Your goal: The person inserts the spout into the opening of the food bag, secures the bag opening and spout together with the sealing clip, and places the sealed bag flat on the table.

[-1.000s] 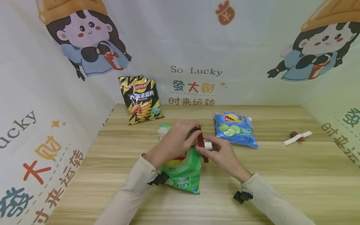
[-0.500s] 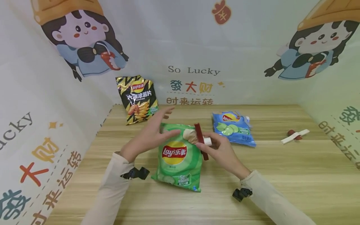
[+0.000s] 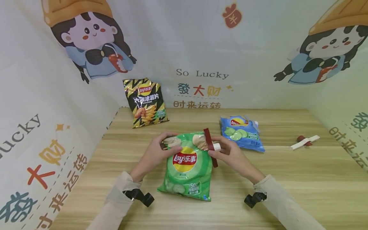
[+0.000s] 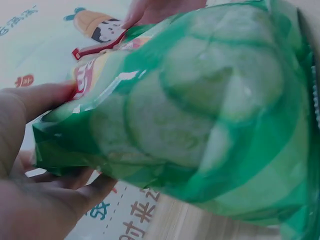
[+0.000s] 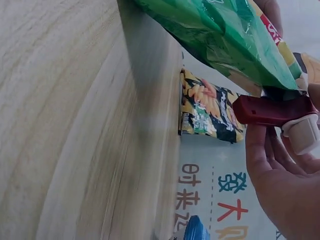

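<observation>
Propped up between both hands is a green Lay's chip bag (image 3: 187, 179), its printed front toward the head camera. A dark red bag clip (image 3: 211, 151) with a white spout cap (image 3: 217, 147) sits across its upper right corner. My left hand (image 3: 152, 156) grips the bag's upper left side, thumb on the front and fingers behind, as the left wrist view shows. My right hand (image 3: 234, 156) holds the clip around its capped part. In the right wrist view the red bar (image 5: 272, 111) lies along the bag's edge; part of the thumb is cut off there.
Against the back cloth leans a black and yellow chip bag (image 3: 146, 105). A blue chip bag (image 3: 242, 135) lies right of centre, with a small white piece at its upper right. Farther right on the wooden table (image 3: 287, 191) rests a white strip (image 3: 311, 138) across a dark red piece (image 3: 301, 138).
My left hand has come off the clip area, moved left, and taken hold of the bag's upper left side. The bag now tilts up more. My right hand keeps holding the clip.
</observation>
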Demonstrator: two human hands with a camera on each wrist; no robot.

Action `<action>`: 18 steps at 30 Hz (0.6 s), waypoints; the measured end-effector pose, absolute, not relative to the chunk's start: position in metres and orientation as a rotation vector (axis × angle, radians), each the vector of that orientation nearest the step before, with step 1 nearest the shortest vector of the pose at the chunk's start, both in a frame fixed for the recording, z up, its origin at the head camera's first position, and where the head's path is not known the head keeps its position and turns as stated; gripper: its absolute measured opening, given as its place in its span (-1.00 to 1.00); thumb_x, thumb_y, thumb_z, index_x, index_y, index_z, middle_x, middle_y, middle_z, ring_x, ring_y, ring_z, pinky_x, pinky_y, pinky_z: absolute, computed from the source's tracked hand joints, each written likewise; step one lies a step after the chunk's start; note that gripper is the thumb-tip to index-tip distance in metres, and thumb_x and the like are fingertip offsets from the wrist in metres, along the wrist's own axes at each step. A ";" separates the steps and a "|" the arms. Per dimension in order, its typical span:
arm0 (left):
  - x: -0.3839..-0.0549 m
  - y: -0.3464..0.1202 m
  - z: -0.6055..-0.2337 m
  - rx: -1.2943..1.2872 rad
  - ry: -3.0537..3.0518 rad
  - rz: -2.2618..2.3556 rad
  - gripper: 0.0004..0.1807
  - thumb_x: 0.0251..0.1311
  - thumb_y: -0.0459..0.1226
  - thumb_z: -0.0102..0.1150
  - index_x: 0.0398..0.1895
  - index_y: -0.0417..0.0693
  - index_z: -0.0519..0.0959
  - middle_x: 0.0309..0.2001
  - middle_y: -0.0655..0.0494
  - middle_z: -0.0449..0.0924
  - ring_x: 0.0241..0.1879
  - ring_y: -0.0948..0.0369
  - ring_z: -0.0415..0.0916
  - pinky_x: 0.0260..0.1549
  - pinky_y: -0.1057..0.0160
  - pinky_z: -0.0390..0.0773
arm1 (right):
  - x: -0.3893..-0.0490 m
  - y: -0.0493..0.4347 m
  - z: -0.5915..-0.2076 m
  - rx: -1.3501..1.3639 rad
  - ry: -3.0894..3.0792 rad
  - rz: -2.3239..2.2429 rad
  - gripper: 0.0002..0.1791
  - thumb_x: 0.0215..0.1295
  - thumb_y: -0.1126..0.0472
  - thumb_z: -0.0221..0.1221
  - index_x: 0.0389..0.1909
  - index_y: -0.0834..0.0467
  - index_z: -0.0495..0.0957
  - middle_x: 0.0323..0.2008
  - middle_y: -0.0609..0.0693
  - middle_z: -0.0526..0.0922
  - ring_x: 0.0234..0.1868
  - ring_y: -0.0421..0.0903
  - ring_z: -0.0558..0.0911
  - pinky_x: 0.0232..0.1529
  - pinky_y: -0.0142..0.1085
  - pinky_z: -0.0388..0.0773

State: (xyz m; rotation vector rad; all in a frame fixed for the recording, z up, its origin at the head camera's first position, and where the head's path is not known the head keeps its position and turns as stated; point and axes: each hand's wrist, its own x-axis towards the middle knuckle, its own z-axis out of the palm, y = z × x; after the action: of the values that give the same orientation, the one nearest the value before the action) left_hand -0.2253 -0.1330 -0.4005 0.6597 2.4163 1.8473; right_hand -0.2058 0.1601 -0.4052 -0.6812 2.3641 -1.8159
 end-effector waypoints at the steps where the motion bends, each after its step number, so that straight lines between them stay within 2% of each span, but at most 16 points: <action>1: -0.224 -0.131 -0.400 0.663 2.416 1.874 -0.48 0.19 -0.24 0.38 0.21 -0.08 0.49 0.03 -0.10 0.53 -0.11 0.07 0.58 -0.19 0.15 0.67 | -0.206 0.161 -0.405 -0.674 2.349 -1.815 -0.47 0.37 0.17 0.26 0.31 0.14 0.40 0.14 0.17 0.53 -0.07 0.05 0.68 -0.07 -0.22 0.64; 7: -0.218 -0.120 -0.400 0.643 2.481 1.934 -0.51 0.17 -0.21 0.40 0.16 -0.09 0.52 0.02 -0.08 0.53 -0.15 0.09 0.58 -0.25 0.18 0.68 | -0.206 0.161 -0.407 -0.600 2.334 -1.795 -0.43 0.33 0.15 0.30 0.32 0.14 0.38 -0.02 0.19 0.55 -0.12 0.04 0.68 -0.11 -0.18 0.64; 10: -0.220 -0.116 -0.400 0.621 2.471 1.957 -0.49 0.20 -0.19 0.38 0.20 -0.10 0.49 0.04 -0.09 0.52 -0.13 0.07 0.58 -0.22 0.14 0.67 | -0.208 0.162 -0.406 -0.545 2.357 -1.814 -0.44 0.32 0.14 0.31 0.29 0.15 0.41 -0.06 0.15 0.61 -0.11 0.03 0.69 -0.09 -0.19 0.61; 14: -0.228 -0.114 -0.403 0.553 2.384 1.998 -0.30 0.24 -0.16 0.33 0.40 -0.04 0.29 0.29 -0.06 0.35 0.10 0.00 0.51 0.07 0.06 0.56 | -0.214 0.162 -0.404 -0.490 2.396 -1.853 -0.49 0.30 0.14 0.32 0.22 0.19 0.46 -0.15 0.12 0.69 -0.13 -0.01 0.70 -0.07 -0.20 0.58; 18: -0.234 -0.114 -0.409 0.420 2.198 2.025 -0.17 0.31 -0.13 0.24 0.53 0.04 0.02 0.38 -0.09 0.25 0.27 -0.03 0.38 0.25 0.03 0.40 | -0.219 0.161 -0.402 -0.492 2.409 -1.860 -0.51 0.29 0.17 0.34 0.18 0.23 0.47 -0.17 0.12 0.69 -0.16 -0.02 0.70 -0.10 -0.20 0.60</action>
State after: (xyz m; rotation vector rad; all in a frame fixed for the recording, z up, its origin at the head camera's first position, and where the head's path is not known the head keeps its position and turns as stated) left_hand -0.2343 -0.1145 -0.4092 0.4202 2.1983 2.0250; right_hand -0.2185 0.1610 -0.4017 -0.4917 2.4087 -1.8603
